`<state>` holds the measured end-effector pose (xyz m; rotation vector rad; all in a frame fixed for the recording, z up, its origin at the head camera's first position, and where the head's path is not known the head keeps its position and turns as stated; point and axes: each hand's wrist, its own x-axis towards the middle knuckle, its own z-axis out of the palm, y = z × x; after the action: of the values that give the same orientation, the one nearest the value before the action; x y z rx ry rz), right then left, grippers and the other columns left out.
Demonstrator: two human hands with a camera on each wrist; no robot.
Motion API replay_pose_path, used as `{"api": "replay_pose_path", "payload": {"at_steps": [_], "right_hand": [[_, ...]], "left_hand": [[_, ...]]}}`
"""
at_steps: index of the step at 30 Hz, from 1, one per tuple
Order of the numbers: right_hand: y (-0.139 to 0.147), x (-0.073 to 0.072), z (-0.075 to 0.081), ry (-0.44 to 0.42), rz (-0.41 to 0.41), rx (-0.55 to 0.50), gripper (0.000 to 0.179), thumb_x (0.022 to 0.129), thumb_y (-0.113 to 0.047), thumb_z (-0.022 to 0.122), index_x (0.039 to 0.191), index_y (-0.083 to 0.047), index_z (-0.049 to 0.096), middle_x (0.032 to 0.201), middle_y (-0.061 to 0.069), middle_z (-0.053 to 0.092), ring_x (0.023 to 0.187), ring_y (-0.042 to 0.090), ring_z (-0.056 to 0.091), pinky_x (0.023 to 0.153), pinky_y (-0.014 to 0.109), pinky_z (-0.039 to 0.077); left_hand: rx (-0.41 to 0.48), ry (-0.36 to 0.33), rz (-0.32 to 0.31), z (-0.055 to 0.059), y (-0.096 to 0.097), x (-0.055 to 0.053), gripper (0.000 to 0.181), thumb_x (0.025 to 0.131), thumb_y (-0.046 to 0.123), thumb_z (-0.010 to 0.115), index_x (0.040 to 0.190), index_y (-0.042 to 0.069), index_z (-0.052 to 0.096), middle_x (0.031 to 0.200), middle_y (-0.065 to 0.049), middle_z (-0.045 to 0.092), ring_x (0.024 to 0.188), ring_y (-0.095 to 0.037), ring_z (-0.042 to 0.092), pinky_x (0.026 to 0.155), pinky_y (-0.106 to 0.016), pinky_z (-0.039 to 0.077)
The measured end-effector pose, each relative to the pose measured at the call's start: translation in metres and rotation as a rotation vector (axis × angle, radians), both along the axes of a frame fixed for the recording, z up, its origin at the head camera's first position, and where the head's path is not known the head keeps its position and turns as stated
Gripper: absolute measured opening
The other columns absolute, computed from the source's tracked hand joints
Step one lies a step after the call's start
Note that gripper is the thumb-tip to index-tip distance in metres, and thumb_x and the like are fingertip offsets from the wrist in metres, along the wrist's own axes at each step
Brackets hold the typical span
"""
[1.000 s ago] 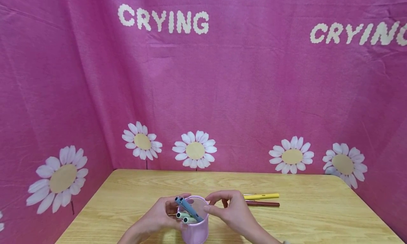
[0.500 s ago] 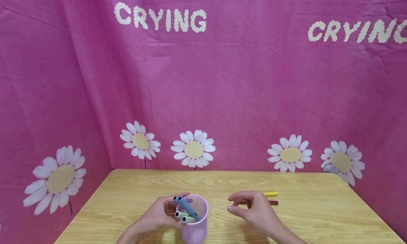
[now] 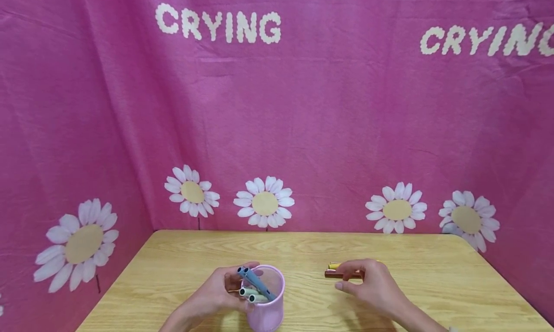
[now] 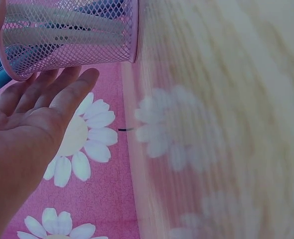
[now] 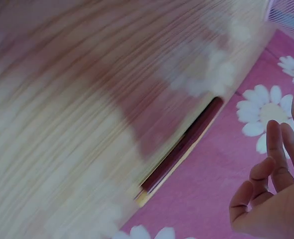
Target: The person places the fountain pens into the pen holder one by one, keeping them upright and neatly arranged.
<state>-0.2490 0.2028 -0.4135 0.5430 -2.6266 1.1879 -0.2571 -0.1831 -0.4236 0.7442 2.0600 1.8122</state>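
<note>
The left grip [image 3: 218,289] is curling fingers and thumb round a pink mesh cup [image 3: 266,316] of leaning blue pens [image 3: 259,284] and pale green pens [image 3: 261,299], while the right grip [image 3: 375,285], fingers loosely bent, is hovering and holding nothing near a glossy dark red pen [image 3: 332,274] and yellow pen [image 3: 333,265] on the surface [image 3: 190,257].

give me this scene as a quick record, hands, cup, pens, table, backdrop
left hand: holding the cup
right hand: by the red and yellow pens, holding nothing
cup: pink mesh, upright
in cup: blue pens and pale green pens, leaning
on table: red pen beside yellow pen
table: wood-grain top
backdrop: pink cloth, white daisies, "CRYING" lettering
</note>
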Motion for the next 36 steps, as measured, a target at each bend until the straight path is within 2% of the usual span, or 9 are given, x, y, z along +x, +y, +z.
{"api": "replay_pose_path", "payload": {"at_steps": [2, 6, 12, 19, 25, 32, 36], "right_hand": [[0.008, -0.002, -0.002, 0.037, -0.043, 0.084, 0.022, 0.081, -0.024, 0.093, 0.100, -0.020, 0.083, 0.091, -0.011, 0.075, 0.088, 0.009, 0.067, 0.074, 0.030, 0.052], [0.023, -0.009, -0.006, 0.115, -0.070, 0.243, 0.025, 0.077, -0.028, 0.095, 0.099, -0.025, 0.083, 0.092, -0.015, 0.073, 0.088, 0.010, 0.066, 0.075, 0.033, 0.053], [0.039, -0.021, -0.015, 0.159, -0.105, 0.367, 0.030, 0.073, -0.031, 0.096, 0.099, -0.026, 0.084, 0.092, -0.015, 0.074, 0.089, 0.015, 0.069, 0.075, 0.039, 0.049], [0.042, -0.033, -0.021, 0.142, -0.109, 0.411, 0.027, 0.071, -0.031, 0.097, 0.094, -0.029, 0.083, 0.093, -0.015, 0.074, 0.093, 0.020, 0.069, 0.076, 0.044, 0.047], [0.038, -0.042, -0.020, 0.111, -0.094, 0.412, 0.029, 0.072, -0.029, 0.097, 0.097, -0.026, 0.084, 0.093, -0.013, 0.074, 0.089, 0.018, 0.067, 0.071, 0.041, 0.042], [0.034, -0.049, -0.023, 0.117, -0.074, 0.415, 0.025, 0.070, -0.027, 0.097, 0.089, -0.029, 0.080, 0.093, -0.013, 0.074, 0.086, 0.014, 0.066, 0.070, 0.039, 0.038], [0.034, -0.051, -0.026, 0.117, -0.060, 0.411, 0.026, 0.071, -0.028, 0.097, 0.091, -0.029, 0.081, 0.088, -0.015, 0.071, 0.081, 0.010, 0.061, 0.069, 0.038, 0.038]], "left_hand": [[0.000, -0.005, -0.005, 0.000, 0.001, 0.000, 0.066, 0.086, 0.005, 0.086, 0.147, 0.002, 0.061, 0.157, -0.017, 0.051, 0.110, -0.031, 0.063, 0.089, -0.033, 0.058], [0.003, -0.016, -0.012, 0.000, 0.001, 0.000, 0.067, 0.087, 0.004, 0.085, 0.148, 0.003, 0.059, 0.153, -0.018, 0.055, 0.109, -0.031, 0.062, 0.091, -0.035, 0.058], [0.007, -0.008, -0.014, 0.000, 0.001, 0.000, 0.069, 0.085, 0.002, 0.085, 0.149, 0.000, 0.057, 0.144, -0.019, 0.062, 0.109, -0.030, 0.063, 0.092, -0.034, 0.057], [0.006, -0.039, 0.001, 0.003, 0.002, 0.002, 0.069, 0.085, 0.001, 0.085, 0.149, 0.001, 0.058, 0.142, -0.019, 0.063, 0.109, -0.030, 0.062, 0.093, -0.034, 0.056], [0.008, -0.037, 0.005, 0.003, 0.002, 0.002, 0.068, 0.085, 0.002, 0.085, 0.148, 0.002, 0.059, 0.153, -0.016, 0.055, 0.111, -0.031, 0.063, 0.094, -0.034, 0.056], [0.017, -0.043, 0.006, 0.003, 0.003, 0.002, 0.070, 0.085, 0.001, 0.086, 0.149, 0.002, 0.058, 0.147, -0.017, 0.060, 0.111, -0.029, 0.064, 0.093, -0.033, 0.056], [0.022, -0.046, 0.008, 0.003, 0.003, 0.002, 0.068, 0.085, 0.001, 0.086, 0.148, 0.003, 0.060, 0.150, -0.016, 0.058, 0.113, -0.029, 0.065, 0.094, -0.032, 0.056]]}}
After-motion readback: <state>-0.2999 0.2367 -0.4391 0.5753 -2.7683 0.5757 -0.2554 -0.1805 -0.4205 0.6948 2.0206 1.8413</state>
